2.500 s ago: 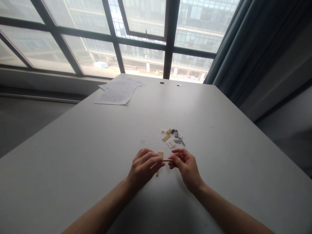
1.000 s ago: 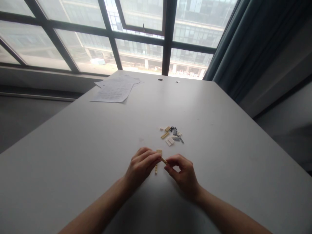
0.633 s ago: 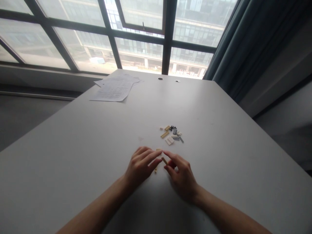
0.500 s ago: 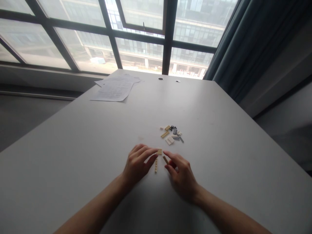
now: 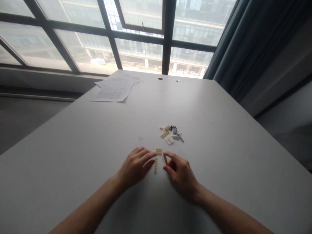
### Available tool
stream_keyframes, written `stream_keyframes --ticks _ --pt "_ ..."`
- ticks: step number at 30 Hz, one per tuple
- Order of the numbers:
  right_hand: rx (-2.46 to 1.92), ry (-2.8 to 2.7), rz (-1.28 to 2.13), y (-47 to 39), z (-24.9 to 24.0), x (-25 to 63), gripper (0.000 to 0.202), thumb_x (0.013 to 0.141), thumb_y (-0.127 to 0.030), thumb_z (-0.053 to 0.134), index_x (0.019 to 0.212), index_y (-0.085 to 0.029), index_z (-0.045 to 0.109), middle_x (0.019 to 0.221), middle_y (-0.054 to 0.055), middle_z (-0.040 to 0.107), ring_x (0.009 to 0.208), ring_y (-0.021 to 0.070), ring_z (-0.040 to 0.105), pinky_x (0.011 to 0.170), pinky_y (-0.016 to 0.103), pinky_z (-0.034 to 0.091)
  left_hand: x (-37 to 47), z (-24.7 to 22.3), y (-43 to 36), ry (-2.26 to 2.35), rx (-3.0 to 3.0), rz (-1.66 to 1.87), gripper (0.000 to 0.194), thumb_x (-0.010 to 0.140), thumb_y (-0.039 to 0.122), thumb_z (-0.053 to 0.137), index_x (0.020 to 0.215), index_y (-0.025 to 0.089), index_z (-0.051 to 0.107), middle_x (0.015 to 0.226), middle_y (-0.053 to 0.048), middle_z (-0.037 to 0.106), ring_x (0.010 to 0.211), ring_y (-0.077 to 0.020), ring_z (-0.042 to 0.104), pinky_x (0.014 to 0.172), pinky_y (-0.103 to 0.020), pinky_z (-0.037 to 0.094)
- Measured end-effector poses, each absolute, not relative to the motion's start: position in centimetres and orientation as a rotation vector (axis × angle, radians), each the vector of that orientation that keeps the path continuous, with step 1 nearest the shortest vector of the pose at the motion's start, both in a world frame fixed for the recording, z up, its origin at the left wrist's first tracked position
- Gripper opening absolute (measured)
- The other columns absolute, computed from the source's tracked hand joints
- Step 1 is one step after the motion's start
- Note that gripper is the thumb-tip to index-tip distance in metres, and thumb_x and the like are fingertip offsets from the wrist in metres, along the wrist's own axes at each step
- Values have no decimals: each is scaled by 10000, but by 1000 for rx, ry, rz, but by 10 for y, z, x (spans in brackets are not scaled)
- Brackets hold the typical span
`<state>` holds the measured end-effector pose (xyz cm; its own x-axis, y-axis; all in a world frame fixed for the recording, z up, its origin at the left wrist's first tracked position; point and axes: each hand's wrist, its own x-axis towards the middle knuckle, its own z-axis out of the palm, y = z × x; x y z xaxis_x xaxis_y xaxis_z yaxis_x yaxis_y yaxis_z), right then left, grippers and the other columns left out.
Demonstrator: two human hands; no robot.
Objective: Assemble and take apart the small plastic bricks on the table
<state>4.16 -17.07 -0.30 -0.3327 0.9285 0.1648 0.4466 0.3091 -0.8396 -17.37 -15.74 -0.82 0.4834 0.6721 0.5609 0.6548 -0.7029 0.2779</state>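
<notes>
Between my two hands a small tan studded plate [image 5: 159,151] lies on the white table. Below it is a narrow tan strip [image 5: 156,165], lying nearly in line with my view. My left hand [image 5: 138,163] rests just left of both pieces, fingers apart and holding nothing; its index fingertip is at the plate's lower left corner. My right hand [image 5: 181,172] pinches a long tan brick [image 5: 165,159] between thumb and index finger, tilted, right of the plate.
Beyond my hands lies a loose pile of tan, grey, black and white pieces [image 5: 175,130], with white flat pieces [image 5: 169,140] at its near side. Printed papers [image 5: 113,91] lie at the table's far left. Windows and a dark curtain [image 5: 234,48] stand behind the white table [image 5: 209,107].
My left hand has moved slightly left and down, uncovering more of the tan plate. The brick in my right hand has turned more upright in view.
</notes>
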Motion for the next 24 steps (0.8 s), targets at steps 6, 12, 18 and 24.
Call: stream_keyframes --ticks 6,12,18,24 --pt "-1273 -2210 669 -171 -4 41 499 726 -343 754 1170 -185 591 882 62 648 863 238 562 809 363 440 -179 -7 -160 1168 2659 916 197 849 286 591 1023 198 619 856 -63 630 777 -172 583 737 -311 475" --pt "-1329 -2371 531 -172 -4 41 508 775 -491 672 1181 -197 585 994 99 626 933 274 529 855 408 409 -183 -10 -160 1116 2647 794 233 826 349 619 1015 211 626 828 -48 598 745 -170 560 724 -311 460" --pt "-1323 -2320 587 -171 -4 45 497 744 -455 718 1150 -201 589 980 69 620 914 251 529 853 383 400 -182 -12 -159 1100 2667 768 230 841 353 601 1028 224 631 809 -45 588 723 -164 529 705 -302 430" --pt "-1348 -2295 636 -170 -1 44 385 744 -366 737 1088 -237 623 941 34 614 888 222 526 842 350 390 -181 -11 -160 1111 2656 721 197 853 354 587 1001 233 638 794 -36 588 729 -164 518 714 -302 409"
